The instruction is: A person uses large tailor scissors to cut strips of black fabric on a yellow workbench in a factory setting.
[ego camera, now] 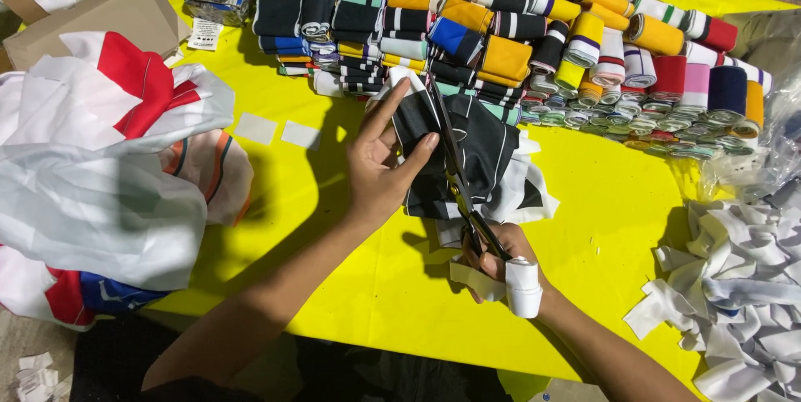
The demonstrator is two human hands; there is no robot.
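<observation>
Both hands met at the centre of the frame over the yellow table (350, 285). Closed around the handles, the right hand (501, 262) held scissors (460, 176) whose blades ran up and slightly left into the black-and-white fabric piece (480, 151). That piece lay directly above the right hand, while the left hand (380, 168) pinched its left edge, thumb on top, just beside the blades.

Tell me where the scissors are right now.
In the head view, the scissors sit centre frame in the right hand, blades across the black and white fabric held by the left hand.
</observation>
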